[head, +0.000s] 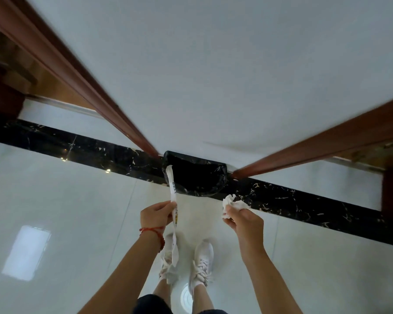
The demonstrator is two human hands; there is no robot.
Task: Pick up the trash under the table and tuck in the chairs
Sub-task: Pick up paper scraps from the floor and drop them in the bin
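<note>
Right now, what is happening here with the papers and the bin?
A person stands on the tiled floor, facing a black-lined bin against the wall. The left hand pinches a long printed paper strip; its upper end reaches the bin's rim and its lower end hangs down in front of the shoes. The right hand holds a crumpled tissue just short of the bin. Neither piece has been dropped in yet.
</note>
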